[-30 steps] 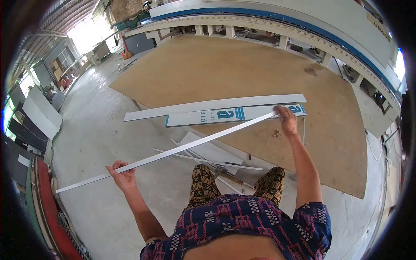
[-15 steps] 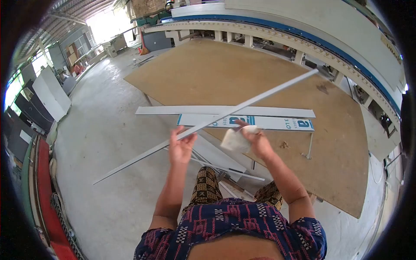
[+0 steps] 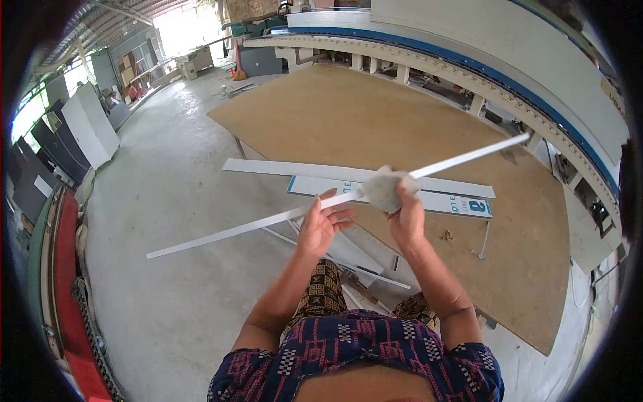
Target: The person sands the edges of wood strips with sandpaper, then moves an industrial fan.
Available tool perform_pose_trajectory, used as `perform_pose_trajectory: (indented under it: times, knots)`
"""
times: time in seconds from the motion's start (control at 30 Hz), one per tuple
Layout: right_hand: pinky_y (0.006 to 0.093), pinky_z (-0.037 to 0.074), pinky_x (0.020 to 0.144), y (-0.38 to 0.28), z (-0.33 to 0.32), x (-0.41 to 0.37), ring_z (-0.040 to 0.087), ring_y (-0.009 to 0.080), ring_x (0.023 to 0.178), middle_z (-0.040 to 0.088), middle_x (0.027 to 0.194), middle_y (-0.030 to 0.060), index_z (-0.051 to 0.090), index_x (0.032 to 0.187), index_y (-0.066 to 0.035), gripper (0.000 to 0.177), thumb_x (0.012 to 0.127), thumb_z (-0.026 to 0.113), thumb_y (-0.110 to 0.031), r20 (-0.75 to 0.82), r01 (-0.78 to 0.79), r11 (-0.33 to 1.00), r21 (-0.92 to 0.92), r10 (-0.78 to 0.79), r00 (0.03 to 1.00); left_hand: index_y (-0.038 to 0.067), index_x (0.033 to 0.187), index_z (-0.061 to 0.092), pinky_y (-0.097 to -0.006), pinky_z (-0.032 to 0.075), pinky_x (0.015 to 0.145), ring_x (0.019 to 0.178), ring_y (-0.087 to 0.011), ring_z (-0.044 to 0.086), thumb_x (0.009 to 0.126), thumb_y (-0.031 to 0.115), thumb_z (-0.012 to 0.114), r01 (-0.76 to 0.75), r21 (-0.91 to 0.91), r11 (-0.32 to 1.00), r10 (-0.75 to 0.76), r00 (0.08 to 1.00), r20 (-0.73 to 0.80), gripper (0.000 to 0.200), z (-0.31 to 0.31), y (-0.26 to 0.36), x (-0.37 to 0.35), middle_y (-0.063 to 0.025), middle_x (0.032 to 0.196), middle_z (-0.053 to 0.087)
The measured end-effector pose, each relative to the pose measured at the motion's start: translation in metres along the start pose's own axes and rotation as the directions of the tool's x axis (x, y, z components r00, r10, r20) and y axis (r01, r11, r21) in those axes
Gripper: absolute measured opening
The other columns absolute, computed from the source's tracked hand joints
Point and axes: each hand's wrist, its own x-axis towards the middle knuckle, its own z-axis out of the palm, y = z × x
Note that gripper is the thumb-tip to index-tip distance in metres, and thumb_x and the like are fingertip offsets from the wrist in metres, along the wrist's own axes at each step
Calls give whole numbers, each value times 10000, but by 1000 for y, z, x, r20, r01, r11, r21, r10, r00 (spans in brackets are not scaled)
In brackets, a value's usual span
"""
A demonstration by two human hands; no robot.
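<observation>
A long, thin white strip (image 3: 248,226) runs diagonally in front of me, its right end higher over the brown table (image 3: 321,114). My left hand (image 3: 321,228) supports the strip near its middle, thumb on the near side and the other fingers spread. In my right hand (image 3: 407,216) is a whitish cloth (image 3: 385,189), pressed against the strip and covering part of it. Below, a plain white panel strip (image 3: 261,167) and a white board with blue lettering (image 3: 435,202) lie across the table's edge.
A long machine with a blue rail (image 3: 429,50) stands behind the table. Loose strips (image 3: 368,273) are low by my legs. Red material (image 3: 63,248) lies at the left, and a broom (image 3: 239,70) stands farther back.
My right hand has brought the cloth onto the strip. The strip has swung to a flatter angle, and my left hand has shifted right along with it.
</observation>
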Motion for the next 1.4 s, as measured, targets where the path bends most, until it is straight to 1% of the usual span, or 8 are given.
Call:
perform_pose_trajectory:
  times: [0.3, 0.5, 0.57, 0.67, 0.9, 1.03, 1.13, 1.4]
  knots:
    - [365, 486, 782, -147, -5, 43, 568, 229, 948, 551, 1080, 101, 471, 1152, -49, 331, 875, 510, -227, -88, 553, 833, -24, -553, 829, 39, 1258, 401, -365, 466, 784, 990, -250, 551, 838, 530, 440, 42, 443, 895, -94, 991, 95, 647, 7, 5, -27, -114, 1110, 529]
    - [490, 408, 833, -270, 30, 15, 520, 359, 927, 522, 1062, 210, 416, 1181, 7, 396, 872, 431, -240, 58, 924, 380, 54, -925, 377, -1, 1187, 466, -291, 438, 782, 945, -181, 554, 848, 288, 551, 54, 559, 827, -137, 985, 107, 453, 13, 18, -34, -88, 1023, 559]
    - [523, 364, 874, -324, 9, 5, 499, 373, 961, 521, 1037, 230, 447, 1148, 18, 401, 870, 387, -266, 469, 844, 448, 295, -837, 281, -3, 1180, 470, -288, 438, 778, 935, -173, 556, 841, 264, 568, 54, 581, 812, -136, 986, 99, 442, 14, 21, -34, -80, 1012, 562]
    - [488, 378, 850, -348, 13, -12, 510, 337, 937, 532, 998, 198, 468, 1114, 4, 379, 866, 411, -276, 312, 983, 131, 131, -946, 85, -4, 1161, 483, -282, 439, 770, 913, -170, 562, 839, 249, 574, 33, 594, 804, -114, 988, 100, 420, 18, 24, -34, -74, 994, 569]
    - [405, 409, 793, -320, 75, -3, 536, 254, 879, 555, 907, 125, 519, 1034, -26, 332, 855, 466, -301, 421, 995, 2, -100, -906, 44, -20, 1104, 517, -303, 479, 709, 861, -218, 597, 835, 292, 574, -114, 568, 815, 37, 989, 145, 416, 22, 27, -27, -95, 913, 594]
    - [358, 427, 761, -268, 125, 9, 551, 206, 846, 569, 855, 83, 548, 989, -44, 309, 849, 497, -316, 618, 958, 89, -271, -747, 244, -29, 1078, 528, -318, 495, 688, 848, -246, 611, 814, 328, 597, -115, 551, 827, 69, 992, 103, 449, 29, 29, -23, -112, 897, 602]
    - [372, 456, 713, -220, 151, -26, 601, 214, 779, 635, 782, 92, 640, 905, -34, 345, 764, 599, -346, 672, 694, 205, -690, -177, 719, -12, 1122, 499, -337, 497, 693, 867, -261, 607, 829, 360, 562, -128, 587, 800, 79, 991, 109, 478, 32, 25, -20, -108, 901, 604]
    - [314, 451, 539, -75, 123, 22, 568, 169, 574, 611, 651, 97, 639, 799, 4, 341, 748, 628, -334, 608, 594, 293, -749, 661, 441, 72, 1353, 175, -428, 432, 874, 1099, -305, 479, 702, 758, 380, -254, 328, 910, 230, 967, 112, 968, 28, 40, -22, -150, 1271, 407]
